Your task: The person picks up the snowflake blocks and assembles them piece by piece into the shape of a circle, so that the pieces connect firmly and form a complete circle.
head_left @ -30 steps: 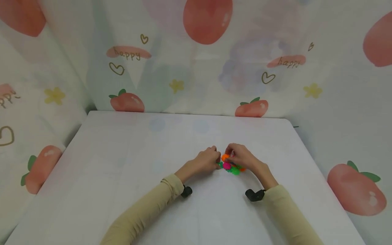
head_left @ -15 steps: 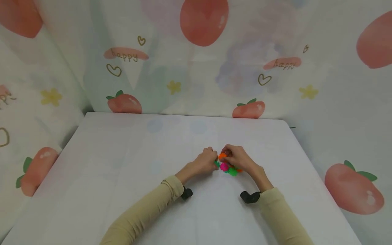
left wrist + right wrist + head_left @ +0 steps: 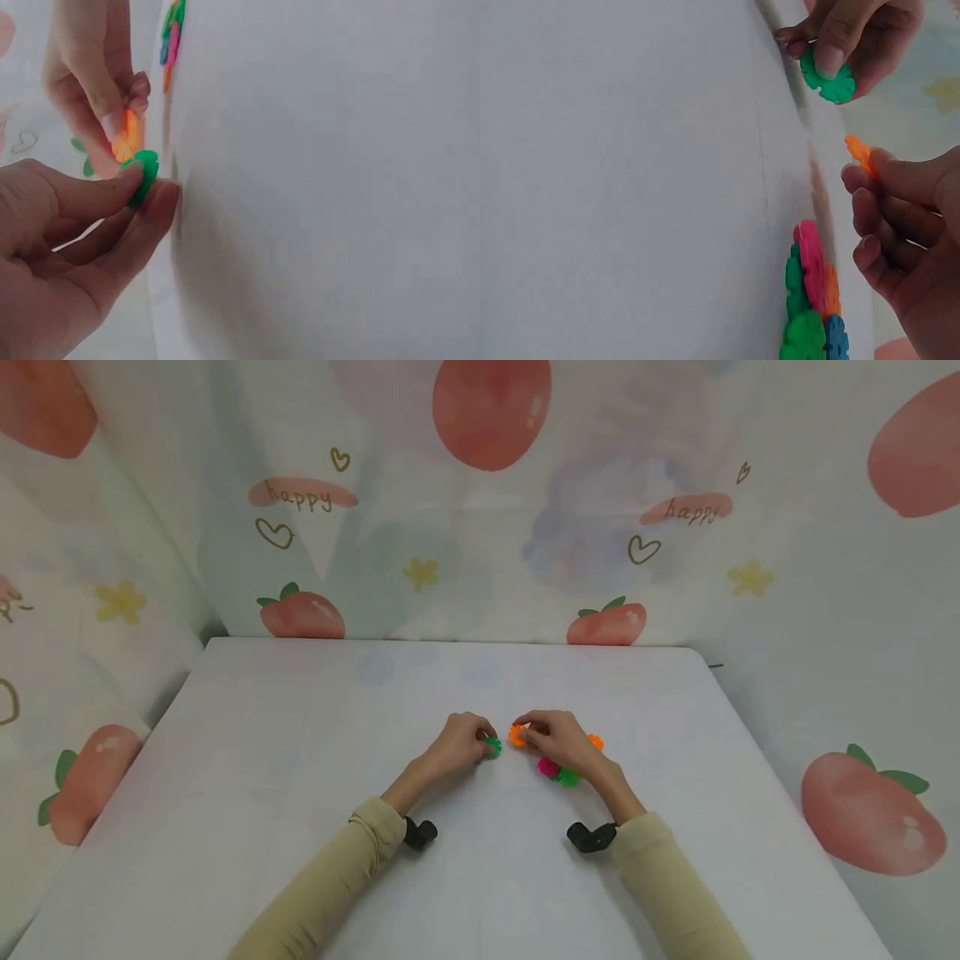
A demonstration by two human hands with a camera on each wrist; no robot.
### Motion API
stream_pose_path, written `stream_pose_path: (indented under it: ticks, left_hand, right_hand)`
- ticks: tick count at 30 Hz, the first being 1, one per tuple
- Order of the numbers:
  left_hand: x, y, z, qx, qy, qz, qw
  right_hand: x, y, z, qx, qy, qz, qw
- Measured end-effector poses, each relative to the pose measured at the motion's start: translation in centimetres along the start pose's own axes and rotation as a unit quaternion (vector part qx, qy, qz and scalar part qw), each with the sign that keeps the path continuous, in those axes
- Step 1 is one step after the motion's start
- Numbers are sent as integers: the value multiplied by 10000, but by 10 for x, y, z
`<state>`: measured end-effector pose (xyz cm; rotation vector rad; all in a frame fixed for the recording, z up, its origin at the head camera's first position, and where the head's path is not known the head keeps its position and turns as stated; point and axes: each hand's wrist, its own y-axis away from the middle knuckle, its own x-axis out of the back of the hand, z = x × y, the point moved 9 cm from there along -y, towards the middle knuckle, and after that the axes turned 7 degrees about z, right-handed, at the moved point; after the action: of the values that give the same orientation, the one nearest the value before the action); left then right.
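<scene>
My left hand (image 3: 457, 743) pinches a green notched plastic disc (image 3: 829, 79), a snowflake-shaped building piece, between thumb and fingers just above the table. Facing it, my right hand (image 3: 558, 739) pinches an orange disc (image 3: 517, 735) of the same kind. In the head view a small gap separates the two discs; in the left wrist view the green disc (image 3: 142, 174) overlaps the orange one (image 3: 127, 135). Beneath my right hand lies a pile of more discs: pink (image 3: 812, 262), bright green (image 3: 806, 337), blue (image 3: 836, 337) and orange (image 3: 596, 742). The right hand partly hides this pile.
A white table (image 3: 337, 718) spreads out on all sides of the hands. Behind and beside it hang cloth walls (image 3: 465, 543) printed with fruit, hearts and flowers. A black wrist camera (image 3: 422, 834) sits under the left wrist, another (image 3: 591, 837) under the right.
Both hands have moved left, away from the pile. My left hand has drawn the green disc out, and my right hand has carried the orange disc left. More of the pile now shows.
</scene>
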<state>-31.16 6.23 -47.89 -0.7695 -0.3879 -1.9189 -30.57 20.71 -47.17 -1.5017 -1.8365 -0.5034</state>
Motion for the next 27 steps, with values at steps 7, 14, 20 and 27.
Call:
stream_pose_path:
  ticks: [7, 14, 20, 27]
  left_hand:
    - [29, 14, -18, 273, 397, 637, 9968]
    - [46, 25, -20, 260, 223, 1102, 9933]
    - [49, 29, -14, 71, -119, 1230, 9923]
    - [57, 35, -2, -650, -742, 1544, 9831]
  right_hand:
    - [-17, -11, -19, -198, -627, -209, 9976]
    - [-33, -19, -24, -588, -1335, -234, 9890]
    - [-42, -20, -25, -929, -1743, -324, 9798]
    - [-50, -26, -30, -1025, -2135, -329, 9710]
